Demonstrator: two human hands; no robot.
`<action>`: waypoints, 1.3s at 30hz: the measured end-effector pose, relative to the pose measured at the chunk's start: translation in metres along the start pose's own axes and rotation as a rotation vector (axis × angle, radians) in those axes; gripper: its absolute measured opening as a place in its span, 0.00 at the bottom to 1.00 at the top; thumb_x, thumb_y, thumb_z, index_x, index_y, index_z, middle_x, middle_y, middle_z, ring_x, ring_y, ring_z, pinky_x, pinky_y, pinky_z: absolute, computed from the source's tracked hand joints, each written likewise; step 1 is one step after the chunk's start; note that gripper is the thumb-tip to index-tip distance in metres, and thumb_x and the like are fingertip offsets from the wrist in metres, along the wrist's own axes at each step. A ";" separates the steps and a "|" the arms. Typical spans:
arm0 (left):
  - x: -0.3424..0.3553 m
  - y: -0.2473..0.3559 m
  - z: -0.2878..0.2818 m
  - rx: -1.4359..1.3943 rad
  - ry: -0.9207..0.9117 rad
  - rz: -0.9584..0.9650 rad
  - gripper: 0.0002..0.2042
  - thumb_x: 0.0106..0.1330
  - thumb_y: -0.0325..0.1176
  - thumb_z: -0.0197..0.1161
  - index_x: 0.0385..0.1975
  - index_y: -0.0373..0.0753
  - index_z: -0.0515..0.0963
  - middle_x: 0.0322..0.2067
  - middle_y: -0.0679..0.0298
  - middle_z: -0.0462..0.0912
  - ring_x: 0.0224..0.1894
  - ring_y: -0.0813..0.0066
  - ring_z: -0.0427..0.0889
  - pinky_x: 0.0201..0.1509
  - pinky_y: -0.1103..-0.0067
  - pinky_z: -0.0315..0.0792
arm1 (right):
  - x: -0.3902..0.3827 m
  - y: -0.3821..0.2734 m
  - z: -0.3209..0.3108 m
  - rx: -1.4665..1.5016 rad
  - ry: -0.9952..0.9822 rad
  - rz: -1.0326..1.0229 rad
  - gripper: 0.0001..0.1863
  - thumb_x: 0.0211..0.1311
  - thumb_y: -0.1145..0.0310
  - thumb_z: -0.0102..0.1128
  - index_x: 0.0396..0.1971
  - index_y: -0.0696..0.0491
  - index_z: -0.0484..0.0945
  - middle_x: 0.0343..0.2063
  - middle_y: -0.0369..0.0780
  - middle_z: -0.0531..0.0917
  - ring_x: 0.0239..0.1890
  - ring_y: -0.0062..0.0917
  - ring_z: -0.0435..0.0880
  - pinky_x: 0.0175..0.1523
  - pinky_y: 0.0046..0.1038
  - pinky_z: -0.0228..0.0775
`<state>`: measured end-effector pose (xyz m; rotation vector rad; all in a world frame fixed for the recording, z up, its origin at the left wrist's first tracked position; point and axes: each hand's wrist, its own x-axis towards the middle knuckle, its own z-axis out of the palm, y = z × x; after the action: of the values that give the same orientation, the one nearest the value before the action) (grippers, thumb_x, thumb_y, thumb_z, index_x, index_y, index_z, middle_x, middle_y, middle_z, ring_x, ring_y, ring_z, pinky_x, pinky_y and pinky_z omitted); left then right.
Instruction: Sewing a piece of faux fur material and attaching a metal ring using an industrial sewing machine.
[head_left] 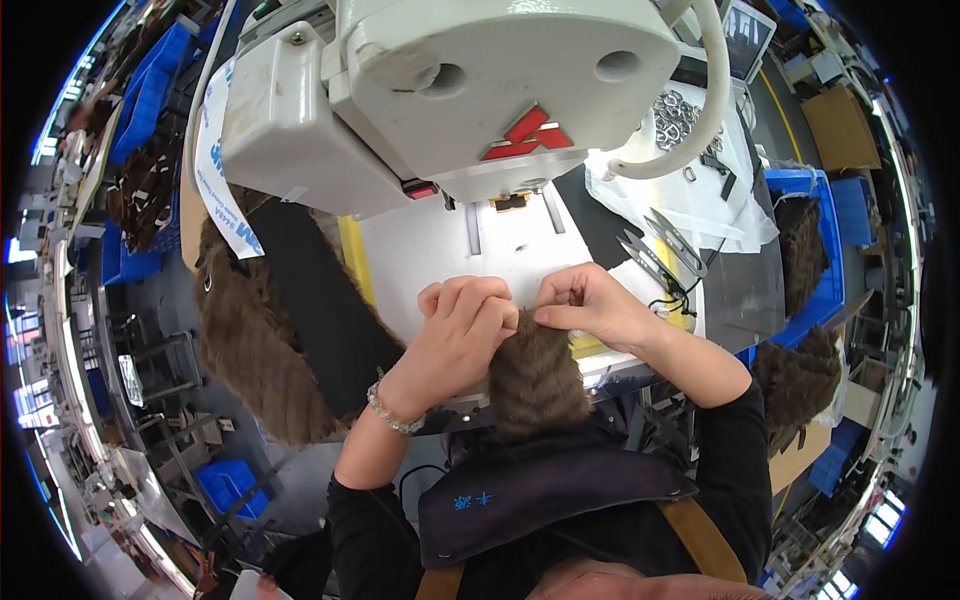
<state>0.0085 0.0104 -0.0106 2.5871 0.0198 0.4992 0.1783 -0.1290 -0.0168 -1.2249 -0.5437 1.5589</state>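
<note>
Head view: left hand point(462, 318) and right hand point(592, 312) pinched a brown fur piece point(540, 385) below the white sewing machine point(420, 120).

The grey floor point(158, 300) is marked by a yellow line point(780, 112) — a metal frame point(165, 360) is set at left, and bright panels point(885, 522) are seen lower right.

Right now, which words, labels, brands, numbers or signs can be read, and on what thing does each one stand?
I do not copy out wording; the marks stand here:
Machine: red three-part emblem.
White strip, at left: printed in blue.
Apron: small blue characters.
Screen, top right: too small to read.
Fur, in left hand and right hand: no text visible.
</note>
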 end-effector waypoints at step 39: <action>-0.009 0.003 0.004 0.483 0.259 0.219 0.10 0.49 0.33 0.65 0.32 0.52 0.80 0.39 0.80 0.74 0.43 0.79 0.67 0.44 0.76 0.54 | 0.001 0.003 -0.001 0.091 -0.048 0.040 0.02 0.60 0.77 0.61 0.29 0.60 0.80 0.24 0.31 0.81 0.27 0.08 0.76 0.34 0.12 0.66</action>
<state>0.0016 0.0047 -0.0157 2.9872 -0.0621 1.0173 0.1781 -0.1293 -0.0199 -1.1385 -0.4764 1.6323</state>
